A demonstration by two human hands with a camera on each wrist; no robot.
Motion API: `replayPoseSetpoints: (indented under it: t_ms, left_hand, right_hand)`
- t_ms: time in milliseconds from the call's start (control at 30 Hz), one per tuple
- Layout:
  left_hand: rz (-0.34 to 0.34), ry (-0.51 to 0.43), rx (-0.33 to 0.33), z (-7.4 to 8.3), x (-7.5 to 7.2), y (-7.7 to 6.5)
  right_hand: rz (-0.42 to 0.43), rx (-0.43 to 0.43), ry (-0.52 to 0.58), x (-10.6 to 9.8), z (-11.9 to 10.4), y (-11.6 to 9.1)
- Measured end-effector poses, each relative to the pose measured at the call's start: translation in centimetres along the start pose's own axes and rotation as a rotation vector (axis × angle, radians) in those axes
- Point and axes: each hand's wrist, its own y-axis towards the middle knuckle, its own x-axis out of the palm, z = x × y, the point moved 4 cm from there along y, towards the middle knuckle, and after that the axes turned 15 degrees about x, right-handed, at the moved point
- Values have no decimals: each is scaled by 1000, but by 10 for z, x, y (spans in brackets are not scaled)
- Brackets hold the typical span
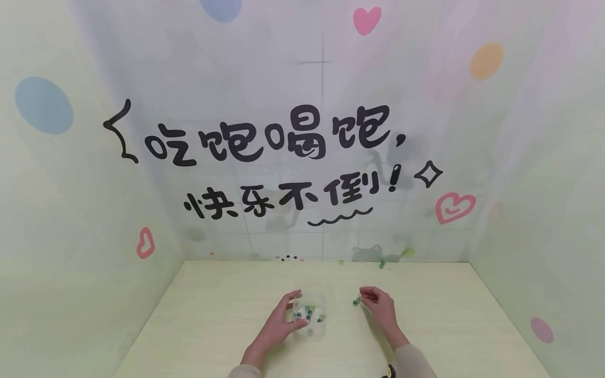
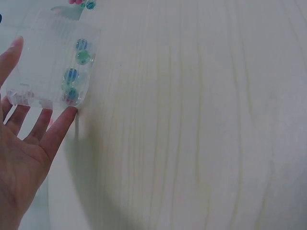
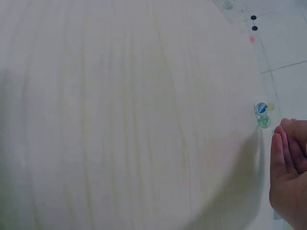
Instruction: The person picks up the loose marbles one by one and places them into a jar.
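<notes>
Beige fabric forms the left sleeve (image 1: pixel 244 371), and beyond its cuff we see the left hand (image 1: pixel 279 325), thumb and fingers wrapped round a clear container (image 2: pixel 43 57) above the pale table (image 1: pixel 212 294). Inside the container we make out several blue and green marbles (image 2: pixel 72 75). Farther right, apart from the container, a couple of separate marbles (image 1: pixel 356 301) show right at the fingertips of the right hand (image 1: pixel 380 310). Its fingers are bent and close together, though we cannot tell whether they pinch those marbles. Last, we reach the beige right sleeve (image 1: pixel 416 362).
</notes>
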Motion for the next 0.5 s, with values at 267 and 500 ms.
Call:
replayPoseSetpoints:
  t_ms: [267,500]
  left_hand:
    - [8,-15,6,0,-1,1]
    - [5,-12,8,0,-1,1]
  right_hand:
    - [-37,134,-29,4,11,5]
    - [-25,143,-79,5,15,7]
